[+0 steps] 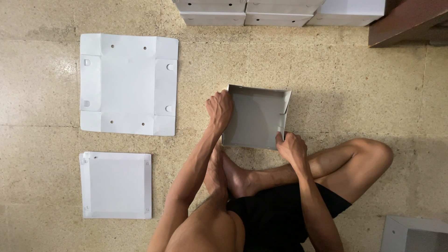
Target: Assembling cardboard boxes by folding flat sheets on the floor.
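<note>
a person sits cross-legged on a speckled beige tiled floor (326,84), seen from above. between their hands, just ahead of their bare feet, sits a half-formed grey cardboard box (254,116): a shallow open tray with a flat grey base and thin walls standing up, the right wall's corner flap not fully tucked in. the left hand (219,109) is curled over the box's left wall, gripping its edge. the right hand (291,147) pinches the near right corner, fingers closed on the wall. well to the left lie two unfolded white cardboard sheets: a larger flat blank (128,84) with creases and small holes, and a smaller flat blank (115,185) nearer the person. finished white boxes (280,11) are stacked at the top edge.
</note>
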